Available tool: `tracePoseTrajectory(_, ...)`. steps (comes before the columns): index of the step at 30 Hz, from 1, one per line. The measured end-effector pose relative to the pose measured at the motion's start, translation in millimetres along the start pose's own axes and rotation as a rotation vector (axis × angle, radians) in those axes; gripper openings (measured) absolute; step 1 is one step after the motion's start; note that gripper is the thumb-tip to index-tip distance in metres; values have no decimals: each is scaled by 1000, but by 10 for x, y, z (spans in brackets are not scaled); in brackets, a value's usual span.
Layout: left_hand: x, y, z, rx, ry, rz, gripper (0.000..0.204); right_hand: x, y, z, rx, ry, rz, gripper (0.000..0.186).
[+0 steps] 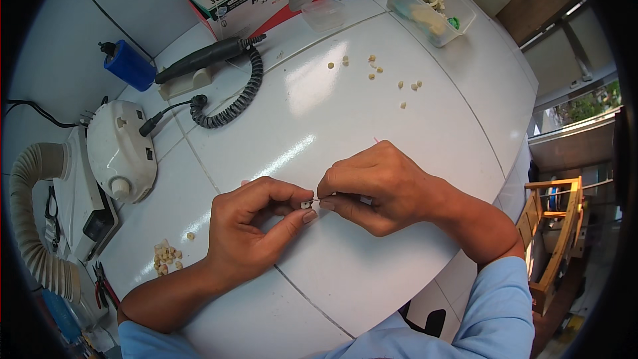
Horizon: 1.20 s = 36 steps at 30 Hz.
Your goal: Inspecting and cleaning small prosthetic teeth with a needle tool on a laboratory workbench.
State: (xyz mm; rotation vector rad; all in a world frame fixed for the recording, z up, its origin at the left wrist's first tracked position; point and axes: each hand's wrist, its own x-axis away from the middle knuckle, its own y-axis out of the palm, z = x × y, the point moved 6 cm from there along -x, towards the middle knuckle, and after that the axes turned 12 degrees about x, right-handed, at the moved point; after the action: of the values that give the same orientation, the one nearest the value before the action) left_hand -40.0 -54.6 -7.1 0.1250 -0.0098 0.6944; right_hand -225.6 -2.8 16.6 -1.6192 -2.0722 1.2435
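Observation:
Between the thumb and index finger of my left hand [246, 223] is a small white tooth-like piece [306, 205], mostly covered by the fingertips. My right hand [385, 189] pinches a thin dark tool [321, 199], whose tip meets or nearly meets the white piece. The rest of that tool is hidden by the fingers; a thin pink tip [376, 139] shows above the right knuckles, and I cannot tell if it belongs to it. Nearest my left forearm lies a pile of cream tooth-like pieces [166, 257], with a single one just apart from it.
More tooth-like pieces [372, 70] lie scattered farther back on the white tiled table [399, 139]. Left stand a white control box [119, 153], a corded handpiece [199, 60] on its rest, and a ribbed hose [33, 219]. A mask box [259, 0] and plastic tub [428, 13] stand behind.

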Motion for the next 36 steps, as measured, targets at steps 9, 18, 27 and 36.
tracePoseTrajectory(9,4,-9,-39,71,-2,75,18,14,-18,-7,-19,12,-21,13)
tracePoseTrajectory(18,3,-4,-22,29,-23,43,19,-2,-22,-30,-35,-16,-9,14)
tracePoseTrajectory(27,7,-11,-25,-14,-42,38,17,-22,-17,-62,-8,-58,4,12)
tracePoseTrajectory(36,4,8,-2,-69,-30,49,15,-5,18,10,-88,85,-119,12)
